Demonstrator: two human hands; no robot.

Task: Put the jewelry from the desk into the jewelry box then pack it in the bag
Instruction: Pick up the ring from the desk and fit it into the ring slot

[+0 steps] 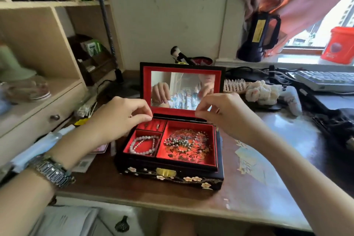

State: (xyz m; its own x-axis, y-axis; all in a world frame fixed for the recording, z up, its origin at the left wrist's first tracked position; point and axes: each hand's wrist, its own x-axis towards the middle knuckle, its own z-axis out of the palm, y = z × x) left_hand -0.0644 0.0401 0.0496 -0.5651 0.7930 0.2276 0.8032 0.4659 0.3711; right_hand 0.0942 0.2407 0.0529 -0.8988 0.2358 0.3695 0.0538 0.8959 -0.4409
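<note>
Jewelry box, black lacquer with painted blossoms and a brass clasp, stood open mid-desk, red-lined, mirror lid upright. Probably rigid and fairly heavy, glossy enough to slip; best closed first, then lifted by both side walls, never by the hinged lid. Going left to right: left hand, fingertips pinched together over the near-left ring slot, hold on anything impossible to tell; pale bead bracelet coiled in the left compartment; darker bead strand heaped in the large right compartment; right hand, fingers curled and pinched likewise, contents unclear.
</note>
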